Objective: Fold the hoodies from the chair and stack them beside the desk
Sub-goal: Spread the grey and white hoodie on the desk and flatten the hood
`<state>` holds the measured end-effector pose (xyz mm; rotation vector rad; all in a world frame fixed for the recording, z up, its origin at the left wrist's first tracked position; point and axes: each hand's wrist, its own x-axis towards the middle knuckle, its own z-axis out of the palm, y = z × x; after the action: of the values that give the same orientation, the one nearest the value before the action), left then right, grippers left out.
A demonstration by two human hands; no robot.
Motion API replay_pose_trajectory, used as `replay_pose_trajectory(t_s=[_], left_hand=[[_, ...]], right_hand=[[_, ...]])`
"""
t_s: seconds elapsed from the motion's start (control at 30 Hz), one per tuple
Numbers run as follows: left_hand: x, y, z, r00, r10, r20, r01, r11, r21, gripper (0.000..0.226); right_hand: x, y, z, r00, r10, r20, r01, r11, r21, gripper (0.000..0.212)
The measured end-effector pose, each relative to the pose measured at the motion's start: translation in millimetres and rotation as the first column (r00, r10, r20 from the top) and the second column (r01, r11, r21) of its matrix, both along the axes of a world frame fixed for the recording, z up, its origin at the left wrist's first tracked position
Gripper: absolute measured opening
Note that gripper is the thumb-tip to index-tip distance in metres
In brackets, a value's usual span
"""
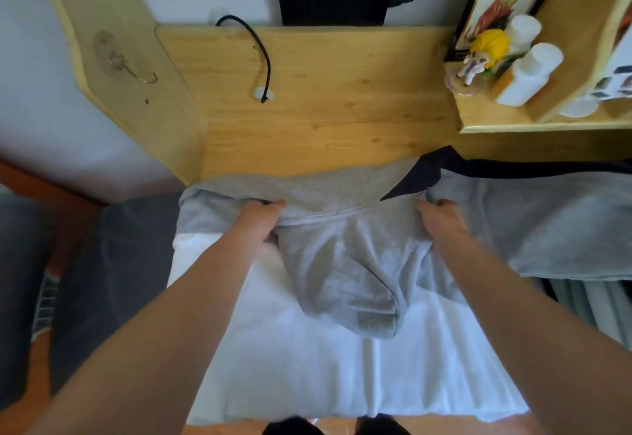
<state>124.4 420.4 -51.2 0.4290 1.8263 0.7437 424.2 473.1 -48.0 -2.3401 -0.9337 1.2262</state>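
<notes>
Wooden desk behind, left hand and right hand outstretched, each grip closed on grey hoodie

Two bare forearms, uncovered from the lower corners of the view up to the wrists: no sleeves, no cuffs, no watch, bracelet or strap. Left hand and right hand bare as well, without gloves, without rings so far as visible; knuckles and backs of the hands facing the camera, most fingertips hidden from view. Forearms broad and long near the lower edge through the wide-angle lens, narrowing toward the wrists. At the very bottom edge, between the arms, two dark rounded shapes, perhaps footwear or clothing, too cropped and blurred to tell which
</notes>
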Motion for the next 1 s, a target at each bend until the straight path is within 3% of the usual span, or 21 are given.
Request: replay_pose_trajectory(t_s=[0.07,0.13,0.2,0.27,0.33,0.43,0.47,0.53,0.6,0.7,0.77,0.83,0.9,0.97,1.0], left_hand=[[4.3,4.6,-4.0,0.997,-0.069,0.038,0.071,0.997,-0.039,0.033],[0.9,6.5,-3.9,0.977,-0.173,-0.122,0.172,0.985,-0.017,0.026],[-6.5,10.6,-2.8,0.981,-0.014,-0.194,0.039,0.991,0.125,0.023],[-12.8,18.2,10.5,0.970,0.242,0.025,-0.237,0.919,0.316,0.018],[-18.2,24.5,17.6,0.936,0.308,0.170,-0.350,0.860,0.371,0.015],[-18.2,17.0,-2.4,0.980,0.200,-0.007,-0.196,0.965,0.172,0.018],[-16.9,10.5,-14.8,0.980,0.199,-0.004,-0.199,0.978,0.060,0.023],[-9.8,-2.1,-26.0,0.959,0.246,0.139,-0.231,0.966,-0.113,0.031],[-3.7,-4.7,-27.0,0.951,0.241,0.194,-0.220,0.967,-0.125,0.034],[2.9,-2.8,-13.1,0.949,0.187,0.252,-0.161,0.980,-0.119,0.030],[3.5,-3.9,2.8,0.909,0.182,0.376,-0.146,0.982,-0.123,0.023],[-0.5,-8.3,22.3,0.854,0.157,0.496,-0.157,0.987,-0.042,0.025],[-9.5,-12.8,39.7,0.807,0.094,0.583,-0.207,0.970,0.130,0.031],[-22.2,-16.0,60.3,0.733,0.038,0.679,-0.268,0.934,0.238,0.040],[-28.7,-16.9,69.4,0.706,0.010,0.708,-0.272,0.927,0.258,0.043]], right_hand=[[0.1,9.7,0.8,0.999,0.015,-0.039,-0.016,1.000,-0.019,0.050],[0.7,13.6,3.8,0.996,0.047,-0.071,-0.047,0.999,-0.008,0.045],[3.5,18.8,5.7,0.987,0.053,-0.153,-0.047,0.998,0.041,0.036],[5.6,23.1,10.0,0.960,0.009,-0.280,0.018,0.995,0.095,0.025],[5.2,25.2,11.3,0.934,-0.025,-0.355,0.077,0.988,0.133,0.015],[4.4,25.0,2.2,0.974,0.003,-0.227,0.020,0.995,0.100,0.021],[4.7,23.0,0.9,0.987,0.016,-0.160,-0.008,0.998,0.055,0.025],[8.8,20.5,-9.3,0.995,-0.021,-0.097,0.020,1.000,-0.012,0.043],[6.0,16.2,-8.4,0.997,-0.070,-0.028,0.070,0.997,-0.018,0.059],[-6.9,13.5,0.1,0.998,0.059,0.014,-0.058,0.997,-0.049,0.047],[-9.4,11.6,7.7,0.996,0.050,-0.076,-0.054,0.998,-0.041,0.037],[-5.0,7.8,21.8,0.953,-0.094,-0.286,0.110,0.993,0.040,0.021],[4.9,1.5,40.2,0.775,-0.218,-0.593,0.308,0.950,0.053,0.026],[16.3,-1.3,52.7,0.593,-0.174,-0.786,0.334,0.942,0.044,0.045],[19.0,-1.8,60.9,0.549,-0.130,-0.826,0.305,0.951,0.053,0.051]])
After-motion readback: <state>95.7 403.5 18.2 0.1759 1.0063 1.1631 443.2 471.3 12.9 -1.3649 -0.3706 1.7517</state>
